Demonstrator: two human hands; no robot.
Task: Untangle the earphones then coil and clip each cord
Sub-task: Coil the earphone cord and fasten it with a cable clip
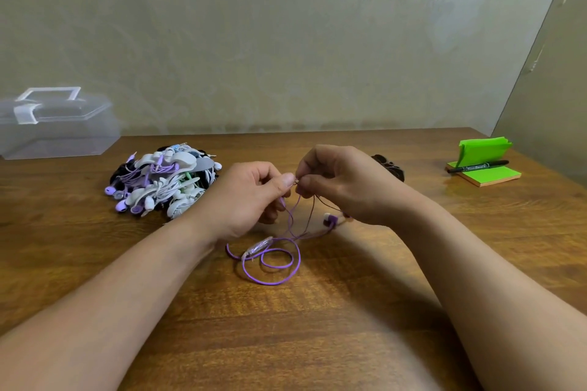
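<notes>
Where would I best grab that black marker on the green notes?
Probably mid-barrel, from above and the near side: the black marker lies flat across the green note pad, and lifted sheets stand right behind it.

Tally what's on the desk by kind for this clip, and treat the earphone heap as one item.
Clear plastic box: 1
Earphone heap: 1
Purple earphone cord, pinched by left hand and right hand: 1
Green note-paper stacks, one flat, one upright: 2
Black marker: 1
Dark object, kind unclear: 1
Total: 7
</notes>
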